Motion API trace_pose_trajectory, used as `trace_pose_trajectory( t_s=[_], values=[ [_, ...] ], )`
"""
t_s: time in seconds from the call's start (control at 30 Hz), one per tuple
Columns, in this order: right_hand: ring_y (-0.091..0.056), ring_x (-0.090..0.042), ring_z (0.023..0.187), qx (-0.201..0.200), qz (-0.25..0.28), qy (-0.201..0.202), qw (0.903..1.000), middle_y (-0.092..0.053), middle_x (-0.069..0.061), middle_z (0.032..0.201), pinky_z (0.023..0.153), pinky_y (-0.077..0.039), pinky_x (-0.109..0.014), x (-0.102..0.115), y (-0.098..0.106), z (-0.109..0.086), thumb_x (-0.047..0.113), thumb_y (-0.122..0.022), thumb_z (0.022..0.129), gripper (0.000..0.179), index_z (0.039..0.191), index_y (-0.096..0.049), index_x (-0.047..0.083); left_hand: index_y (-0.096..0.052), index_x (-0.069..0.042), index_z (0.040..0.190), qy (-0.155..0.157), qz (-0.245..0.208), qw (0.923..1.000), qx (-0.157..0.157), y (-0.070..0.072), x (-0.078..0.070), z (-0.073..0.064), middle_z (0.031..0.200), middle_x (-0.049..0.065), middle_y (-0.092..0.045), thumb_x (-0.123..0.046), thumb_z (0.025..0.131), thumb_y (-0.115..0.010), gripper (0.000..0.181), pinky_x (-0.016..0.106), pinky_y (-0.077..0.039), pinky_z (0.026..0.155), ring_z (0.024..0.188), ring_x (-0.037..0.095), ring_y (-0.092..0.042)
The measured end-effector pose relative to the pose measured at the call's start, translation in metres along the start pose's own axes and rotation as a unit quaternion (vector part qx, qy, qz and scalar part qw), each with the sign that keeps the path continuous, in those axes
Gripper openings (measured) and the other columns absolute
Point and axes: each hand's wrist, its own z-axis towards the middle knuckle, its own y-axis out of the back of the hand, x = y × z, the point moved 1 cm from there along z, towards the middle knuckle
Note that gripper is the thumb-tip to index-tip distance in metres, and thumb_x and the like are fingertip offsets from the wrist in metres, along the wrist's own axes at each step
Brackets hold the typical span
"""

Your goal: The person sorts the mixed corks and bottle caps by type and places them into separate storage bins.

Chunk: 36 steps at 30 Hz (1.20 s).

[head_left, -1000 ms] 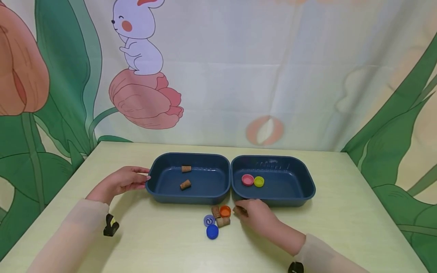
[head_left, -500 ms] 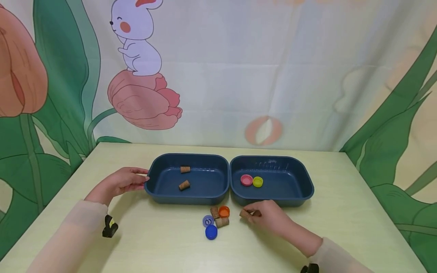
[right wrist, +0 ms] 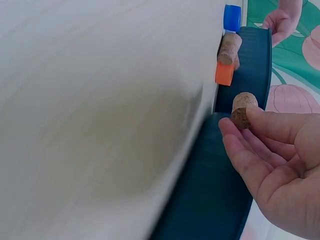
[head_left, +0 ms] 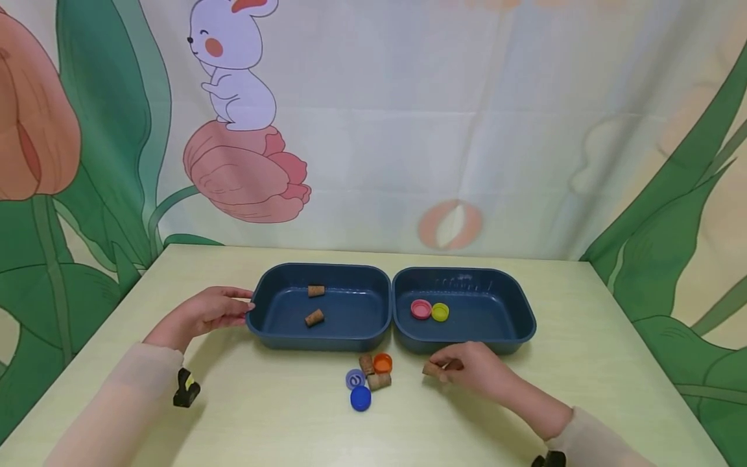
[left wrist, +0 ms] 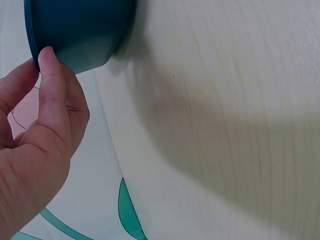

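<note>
My right hand [head_left: 475,370] pinches a brown cork [right wrist: 243,110] between thumb and fingers, just in front of the right blue tray [head_left: 467,344]. At the left tray's outer end, my left hand [head_left: 216,308] holds the rim [left wrist: 31,30] between thumb and fingers. Two corks [head_left: 315,318] lie inside that left tray [head_left: 321,342]. A pink cap [head_left: 421,309] and a yellow cap [head_left: 440,312] sit together in the right tray. On the table before the trays are two more corks [head_left: 379,381], an orange cap [head_left: 382,363], a purple cap [head_left: 355,379] and a blue cap [head_left: 360,398].
Both trays stand side by side, their short ends touching or nearly so, on a pale wood-grain table [head_left: 262,415]. A printed cloth [head_left: 362,162] with a rabbit and flowers hangs behind the table's back edge.
My right hand has moved rightward with the cork, away from the small pile of corks and caps. The left hand stays at the left tray's end.
</note>
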Motion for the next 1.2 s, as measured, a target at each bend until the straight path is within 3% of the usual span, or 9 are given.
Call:
trace_pose_trajectory(
  t_s=[0.53, 0.73, 0.97, 1.2],
  values=[
    [-0.072, -0.016, 0.094, 0.045, -0.038, 0.003, 0.9983, -0.079, -0.008, 0.102, 0.077, -0.059, -0.021, -0.003, 0.026, -0.013, -0.002, -0.073, 0.088, 0.02, 0.107, -0.078, 0.002, -0.027, 0.013, 0.154, -0.005, -0.02, 0.9997, 0.016, 0.001, 0.003, 0.002, 0.089, -0.007, -0.07, -0.009, 0.105, -0.054, 0.06, 0.018, -0.061, 0.08, 0.079, 0.003, -0.069],
    [-0.066, -0.01, 0.087, 0.058, -0.059, 0.02, 0.9964, -0.079, -0.007, 0.101, 0.074, -0.057, -0.018, -0.002, 0.04, -0.012, -0.001, -0.075, 0.088, 0.02, 0.107, -0.078, 0.003, -0.028, 0.013, 0.153, -0.008, -0.022, 0.9996, 0.014, 0.001, 0.004, 0.002, 0.089, -0.007, -0.071, -0.008, 0.105, -0.054, 0.059, 0.017, -0.061, 0.079, 0.078, 0.003, -0.069],
    [-0.066, -0.008, 0.088, 0.096, -0.041, -0.002, 0.9946, -0.077, -0.005, 0.103, 0.078, -0.058, -0.018, -0.002, 0.057, -0.011, 0.0, -0.072, 0.091, 0.02, 0.109, -0.077, 0.004, -0.026, 0.014, 0.154, -0.007, -0.016, 0.9998, 0.013, 0.0, 0.005, 0.002, 0.091, -0.007, -0.07, -0.009, 0.105, -0.054, 0.061, 0.017, -0.061, 0.079, 0.079, 0.003, -0.069],
    [-0.066, -0.011, 0.091, 0.097, -0.027, -0.012, 0.9948, -0.076, -0.008, 0.104, 0.08, -0.059, -0.023, 0.002, 0.077, -0.006, 0.001, -0.07, 0.092, 0.019, 0.11, -0.075, 0.001, -0.025, 0.014, 0.154, -0.013, -0.021, 0.9995, 0.019, 0.001, 0.004, 0.003, 0.088, -0.008, -0.07, -0.008, 0.105, -0.052, 0.06, 0.016, -0.06, 0.077, 0.077, 0.001, -0.068]
  ],
)
